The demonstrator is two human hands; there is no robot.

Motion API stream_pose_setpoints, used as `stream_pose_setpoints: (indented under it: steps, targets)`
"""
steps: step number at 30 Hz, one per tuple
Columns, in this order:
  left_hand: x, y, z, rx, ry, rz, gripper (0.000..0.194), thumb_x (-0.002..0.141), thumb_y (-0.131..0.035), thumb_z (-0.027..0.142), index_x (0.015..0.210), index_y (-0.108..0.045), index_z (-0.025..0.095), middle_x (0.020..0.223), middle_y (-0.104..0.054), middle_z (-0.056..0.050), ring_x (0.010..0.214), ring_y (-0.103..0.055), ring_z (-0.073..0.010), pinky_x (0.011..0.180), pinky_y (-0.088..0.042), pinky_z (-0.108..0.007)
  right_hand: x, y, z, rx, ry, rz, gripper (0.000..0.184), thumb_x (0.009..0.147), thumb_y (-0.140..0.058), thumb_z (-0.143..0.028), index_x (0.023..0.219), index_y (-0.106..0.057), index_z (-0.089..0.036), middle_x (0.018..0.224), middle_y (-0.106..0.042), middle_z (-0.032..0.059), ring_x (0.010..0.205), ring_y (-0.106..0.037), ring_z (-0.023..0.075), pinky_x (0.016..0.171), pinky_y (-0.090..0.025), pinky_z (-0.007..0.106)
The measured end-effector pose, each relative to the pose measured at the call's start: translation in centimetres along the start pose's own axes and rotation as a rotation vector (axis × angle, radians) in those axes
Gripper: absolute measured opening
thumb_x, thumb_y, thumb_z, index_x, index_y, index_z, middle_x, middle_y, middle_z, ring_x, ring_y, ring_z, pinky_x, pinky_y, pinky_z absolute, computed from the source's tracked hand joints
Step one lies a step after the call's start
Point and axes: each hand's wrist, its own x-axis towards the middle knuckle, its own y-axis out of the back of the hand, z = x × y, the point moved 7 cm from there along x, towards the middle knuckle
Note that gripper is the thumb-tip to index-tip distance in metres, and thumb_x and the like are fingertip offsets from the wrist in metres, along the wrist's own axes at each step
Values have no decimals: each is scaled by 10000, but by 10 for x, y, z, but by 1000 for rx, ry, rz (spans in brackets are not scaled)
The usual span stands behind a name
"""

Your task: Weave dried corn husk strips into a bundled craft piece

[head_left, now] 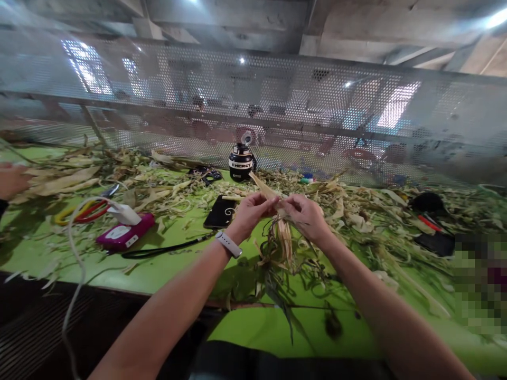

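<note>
While left grip (253, 208) and right grip (303, 212) pinch husk strip (262, 184), leaf scraps (358, 221) crowd worktop (170, 275); black bottle (240, 164) behind, flat case (217, 213) near left grip, purple block (134, 232) farther left

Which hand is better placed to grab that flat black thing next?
Probably the left hand: it's nearer the flat black thing; the right hand is farther across. Both pinch pale husk.

We log: thin papery husk strip (262, 186), pale straw-yellow; smooth flat tabletop (137, 277), lime green; squat rounded bottle (239, 171), black, 1 white lettered band; flat rectangular phone-like object (216, 212), black, white swirl; perforated metal screen (277, 100), grey, dotted.
</note>
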Motion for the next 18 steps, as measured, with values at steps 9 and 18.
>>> stream_pose_setpoints:
  steps: [9,18]
  targets:
    - [2,-4,6,3,-61,-108,322,626,-777,290,860,-619,136,820,-675,-18,739,-610,-102,746,-493,-249,6,2,10,-16,-8,9,289,843,-464,-365,682,-591,-161,558,-508,-16,531,-435,107,518,-322,219]
    - [1,-4,-1,-58,40,-120,343,608,-728,181,934,-625,153,833,-671,-12,763,-611,-116,767,-492,-277,3,9,0,-105,123,85,214,831,-540,-320,720,-634,-162,681,-593,24,637,-512,136,599,-368,243]
